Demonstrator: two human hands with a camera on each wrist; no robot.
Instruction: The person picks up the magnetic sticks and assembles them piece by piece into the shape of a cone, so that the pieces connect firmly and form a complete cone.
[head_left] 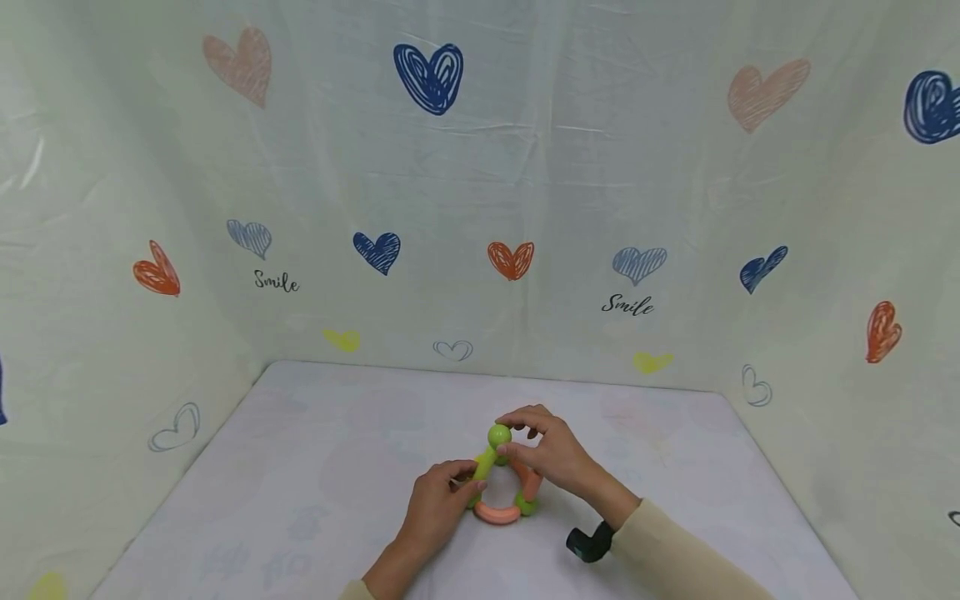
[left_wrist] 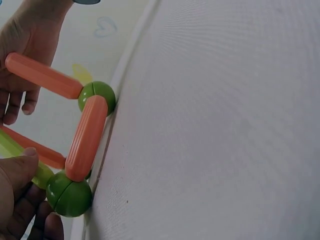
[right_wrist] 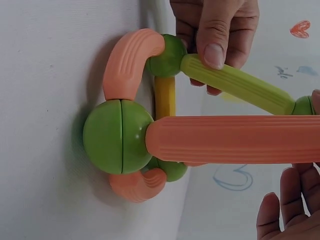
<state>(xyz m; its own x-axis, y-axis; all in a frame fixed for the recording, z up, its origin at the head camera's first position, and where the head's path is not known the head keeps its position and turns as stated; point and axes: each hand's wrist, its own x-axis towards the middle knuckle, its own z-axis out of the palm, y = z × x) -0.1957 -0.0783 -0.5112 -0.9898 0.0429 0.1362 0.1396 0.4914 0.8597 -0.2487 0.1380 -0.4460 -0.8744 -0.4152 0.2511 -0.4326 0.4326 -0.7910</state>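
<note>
A ball-and-stick building toy stands on the table, with green balls and orange rods. My left hand (head_left: 438,504) pinches a lime-green rod (right_wrist: 235,82) that slants up from a lower green ball (right_wrist: 167,56). Around the top green ball (head_left: 499,435), my right hand (head_left: 558,454) curls thumb and fingers. A straight orange rod (right_wrist: 235,140) rises from another green ball (right_wrist: 117,137) toward the right hand. Curved orange rods (right_wrist: 122,65) link the lower balls, and a yellow rod (right_wrist: 165,97) shows behind. In the right wrist view the top joint is mostly cut off.
A white table (head_left: 337,442) lies beneath the toy. Behind and beside it hangs a pale curtain (head_left: 480,183) printed with hearts and "Smile". A black wrist device (head_left: 588,543) sits on the right wrist, close to the tabletop.
</note>
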